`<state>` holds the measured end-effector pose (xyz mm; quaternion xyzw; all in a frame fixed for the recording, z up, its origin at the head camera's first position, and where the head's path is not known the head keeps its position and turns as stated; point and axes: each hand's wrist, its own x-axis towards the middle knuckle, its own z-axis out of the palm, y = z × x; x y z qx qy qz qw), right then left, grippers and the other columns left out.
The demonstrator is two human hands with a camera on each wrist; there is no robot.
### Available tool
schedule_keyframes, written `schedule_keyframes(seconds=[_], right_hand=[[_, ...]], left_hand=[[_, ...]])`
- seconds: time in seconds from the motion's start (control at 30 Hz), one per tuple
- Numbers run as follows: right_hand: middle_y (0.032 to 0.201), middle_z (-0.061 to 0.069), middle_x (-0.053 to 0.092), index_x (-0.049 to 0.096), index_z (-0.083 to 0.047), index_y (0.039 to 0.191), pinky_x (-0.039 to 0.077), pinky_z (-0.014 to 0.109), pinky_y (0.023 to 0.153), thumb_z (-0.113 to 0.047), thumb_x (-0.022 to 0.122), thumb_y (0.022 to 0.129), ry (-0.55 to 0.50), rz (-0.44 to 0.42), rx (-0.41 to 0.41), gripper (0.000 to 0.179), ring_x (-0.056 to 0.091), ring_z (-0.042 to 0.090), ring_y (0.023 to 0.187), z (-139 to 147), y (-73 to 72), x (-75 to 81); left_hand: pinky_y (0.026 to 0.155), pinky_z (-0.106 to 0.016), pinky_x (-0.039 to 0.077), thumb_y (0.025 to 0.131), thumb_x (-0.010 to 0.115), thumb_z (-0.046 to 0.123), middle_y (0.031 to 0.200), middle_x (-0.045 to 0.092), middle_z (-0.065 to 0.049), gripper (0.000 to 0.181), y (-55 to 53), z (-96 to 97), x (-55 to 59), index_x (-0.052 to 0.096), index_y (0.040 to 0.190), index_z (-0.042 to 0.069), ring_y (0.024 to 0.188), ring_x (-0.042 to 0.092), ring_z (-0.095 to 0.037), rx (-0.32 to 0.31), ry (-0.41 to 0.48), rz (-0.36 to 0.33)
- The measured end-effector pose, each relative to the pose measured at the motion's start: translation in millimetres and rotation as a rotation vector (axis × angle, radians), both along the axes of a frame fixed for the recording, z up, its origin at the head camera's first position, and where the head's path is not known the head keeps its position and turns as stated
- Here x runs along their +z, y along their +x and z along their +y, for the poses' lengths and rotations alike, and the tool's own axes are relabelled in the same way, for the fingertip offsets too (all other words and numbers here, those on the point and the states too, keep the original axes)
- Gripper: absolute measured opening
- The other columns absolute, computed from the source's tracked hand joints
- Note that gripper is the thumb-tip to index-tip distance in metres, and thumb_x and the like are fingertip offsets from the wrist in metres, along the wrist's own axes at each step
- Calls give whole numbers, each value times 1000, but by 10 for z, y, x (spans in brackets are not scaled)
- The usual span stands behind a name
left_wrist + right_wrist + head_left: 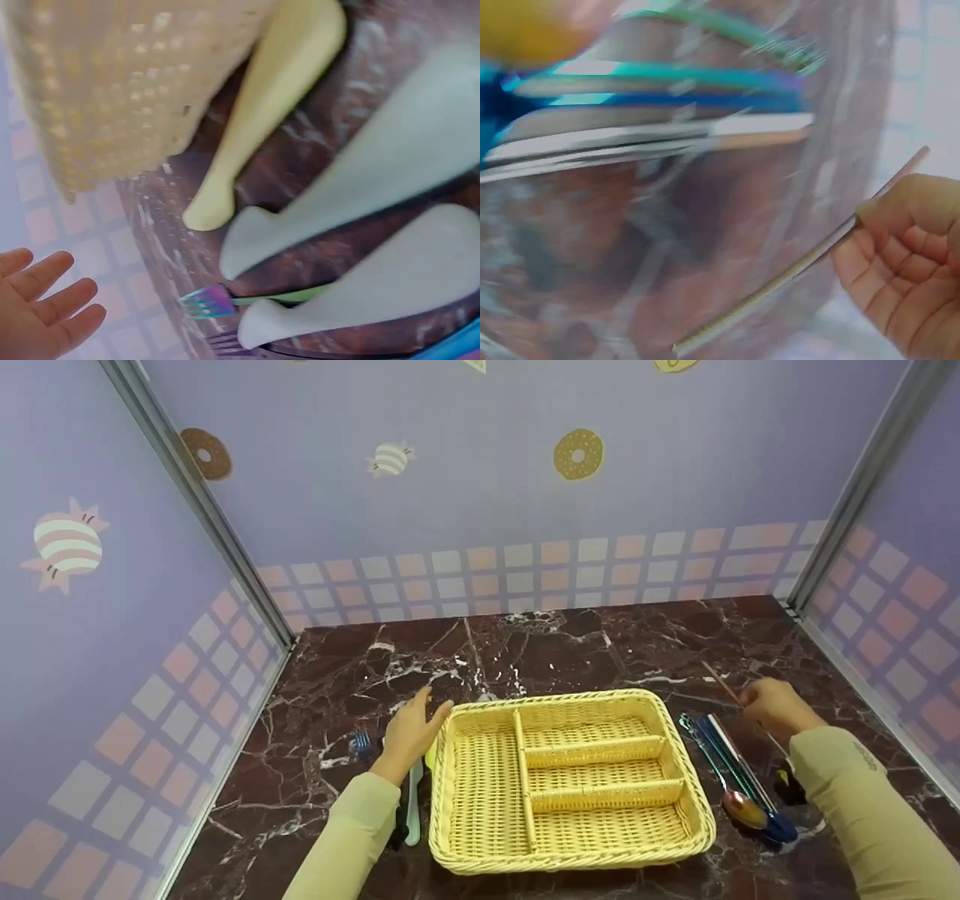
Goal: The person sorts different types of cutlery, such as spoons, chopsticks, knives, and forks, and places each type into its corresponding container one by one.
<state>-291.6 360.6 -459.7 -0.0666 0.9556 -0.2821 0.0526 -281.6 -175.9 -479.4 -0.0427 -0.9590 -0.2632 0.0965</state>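
Note:
My right hand (776, 709) pinches a slim metal chopstick (769, 281) between thumb and fingers, over the table to the right of the basket. The chopstick slants, and both its ends stick out past the hand. My left hand (409, 735) has its fingers extended at the left rim of a yellow wicker basket (523, 791), holding nothing. In the left wrist view that hand (49, 307) shows spread fingers, apart from a yellow plastic utensil (262, 97) and two pale ones beside the basket wall. The basket's compartments hold nothing.
Right of the basket lie a shiny spoon (744, 810), a blue-handled utensil (780, 829) and several slender metal pieces. Left of it, forks (210, 302) lie by the pale utensils. Purple patterned walls (480, 495) enclose the dark marble table (540, 652).

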Motion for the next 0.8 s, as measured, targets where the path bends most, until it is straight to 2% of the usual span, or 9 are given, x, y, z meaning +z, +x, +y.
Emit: schedule_keyframes(seconds=[0.1, 0.2, 0.37, 0.47, 0.6, 0.7, 0.8], right_hand=[[67, 13, 60, 60, 9, 80, 44, 33, 51, 5, 57, 62, 38, 99, 85, 19, 52, 20, 58, -234, -70, 184], [67, 12, 60, 63, 6, 78, 43, 33, 54, 5, 60, 62, 108, 206, 191, 16, 50, 20, 61, -500, -107, 332], [65, 7, 56, 64, 3, 78, 40, 30, 53, 8, 60, 65, 136, 238, 348, 14, 46, 16, 60, -986, -67, 511], [68, 7, 59, 65, 2, 80, 43, 30, 53, 10, 59, 66, 165, 241, 429, 18, 49, 16, 61, -1266, -21, 573], [72, 9, 63, 66, 3, 81, 49, 32, 57, 14, 56, 62, 199, 303, 540, 24, 55, 19, 63, -1596, 62, 590], [71, 7, 61, 65, 0, 78, 50, 31, 59, 14, 57, 60, 219, 363, 619, 24, 56, 19, 64, -1806, 135, 576], [69, 5, 58, 63, -2, 75, 48, 29, 57, 14, 57, 61, 248, 393, 667, 22, 55, 19, 62, -1958, 203, 566]], left_hand=[[96, -53, 37, 92, 47, 45, 133, 46, -22, 63, -20, 93, 107, 37, 137, 3, 118, 45, -41, -42, 14, 16], [99, -51, 35, 92, 50, 39, 135, 43, -22, 60, -21, 257, 223, 36, 137, 2, 121, 42, -40, -91, 18, 62], [103, -45, 33, 88, 58, 25, 130, 46, -19, 54, 36, 650, 423, 41, 133, 1, 121, 43, -35, -199, 6, 180], [101, -42, 36, 87, 60, 21, 123, 52, -16, 46, 90, 898, 519, 48, 126, 1, 115, 49, -31, -286, -53, 241], [96, -36, 41, 86, 60, 21, 115, 58, -10, 39, 174, 1172, 593, 55, 120, 3, 106, 54, -25, -386, -188, 303], [90, -32, 44, 85, 61, 23, 107, 61, -6, 32, 233, 1309, 591, 60, 112, 5, 97, 56, -21, -433, -286, 355], [76, -27, 46, 83, 64, 24, 90, 62, -2, 19, 265, 1393, 549, 67, 94, 9, 81, 56, -18, -437, -358, 403]])
